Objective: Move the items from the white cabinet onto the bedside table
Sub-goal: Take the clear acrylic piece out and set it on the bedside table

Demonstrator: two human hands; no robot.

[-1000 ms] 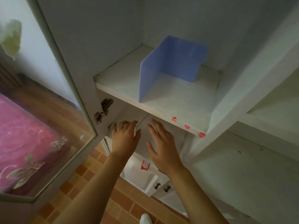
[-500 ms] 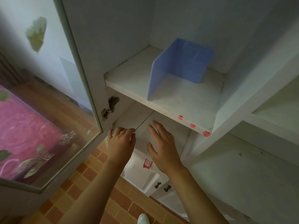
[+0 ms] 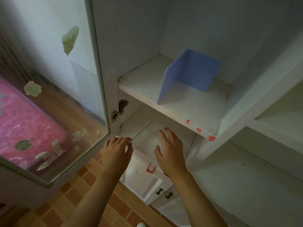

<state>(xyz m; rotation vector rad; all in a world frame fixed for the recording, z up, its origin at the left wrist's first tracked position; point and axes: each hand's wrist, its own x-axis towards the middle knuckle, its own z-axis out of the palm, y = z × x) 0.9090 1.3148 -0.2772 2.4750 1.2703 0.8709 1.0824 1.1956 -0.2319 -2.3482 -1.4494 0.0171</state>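
While both hands reach under the shelf, this is how things sit.

Left hand (image 3: 116, 150): fingers curled and pinching the near left edge of the flat white packet (image 3: 148, 145), likely to get a grip so it can slide out.

Right hand (image 3: 170, 150): fingers spread, lying flat on top of the packet, likely to keep it from tipping.

Packet: in the low space of the white cabinet (image 3: 131, 46), partly sticking out over the front. It has a red mark (I can't read it).

Upper shelf (image 3: 142, 82): holds just a blue folded divider (image 3: 188, 77), standing up, nothing inside it.

Glass door (image 3: 49, 95): swung open to the left, out of the way.

Bedside table: not in view.
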